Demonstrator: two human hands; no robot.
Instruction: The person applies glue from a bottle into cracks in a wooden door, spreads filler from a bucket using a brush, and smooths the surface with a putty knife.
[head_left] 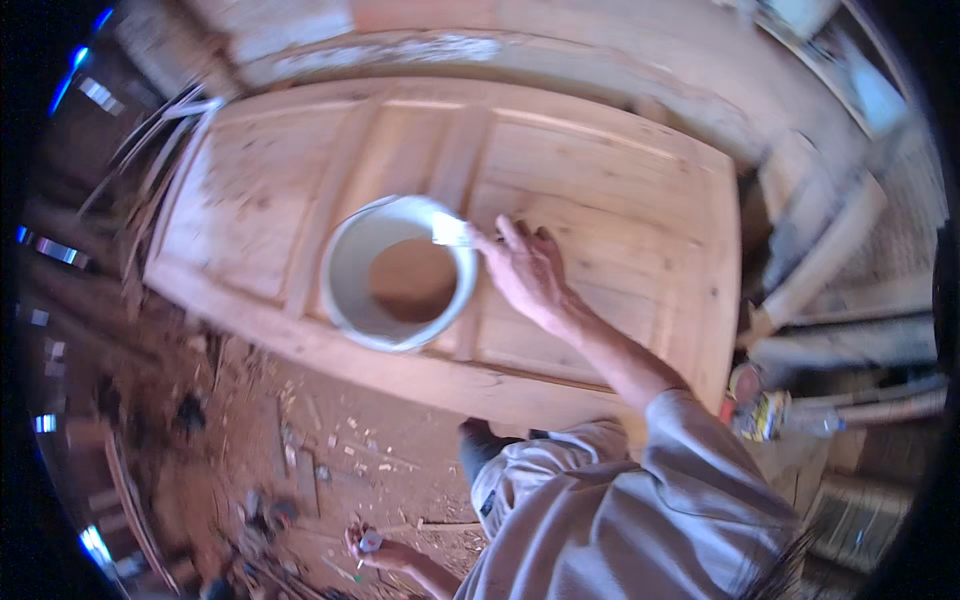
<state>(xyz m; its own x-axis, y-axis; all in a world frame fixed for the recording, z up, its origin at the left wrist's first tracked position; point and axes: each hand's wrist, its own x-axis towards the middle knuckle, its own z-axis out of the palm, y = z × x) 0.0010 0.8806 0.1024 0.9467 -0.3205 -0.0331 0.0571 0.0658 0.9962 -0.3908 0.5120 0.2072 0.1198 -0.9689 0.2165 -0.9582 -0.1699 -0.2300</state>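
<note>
A white bucket point(345, 285) stands on a panelled wooden door point(590, 230) that lies flat before me. Brown material point(415, 280) shows in the bottom of the bucket. At its right rim, my right hand point(525, 268) pinches a small white flat piece point(452, 230), blurred and too bright to identify; the other fingers are partly spread. Low in the view, away from the door, my left hand point(388, 553) is closed on a small white roundish thing point(371, 541) whose kind I cannot make out.
Wood chips and scraps litter the dirt floor point(350, 440) left of me. Thin wood strips point(165, 150) lean by the door's left end. Boards point(830, 240) and a labelled container point(765, 415) are at the right. A wall point(620, 60) runs behind the door.
</note>
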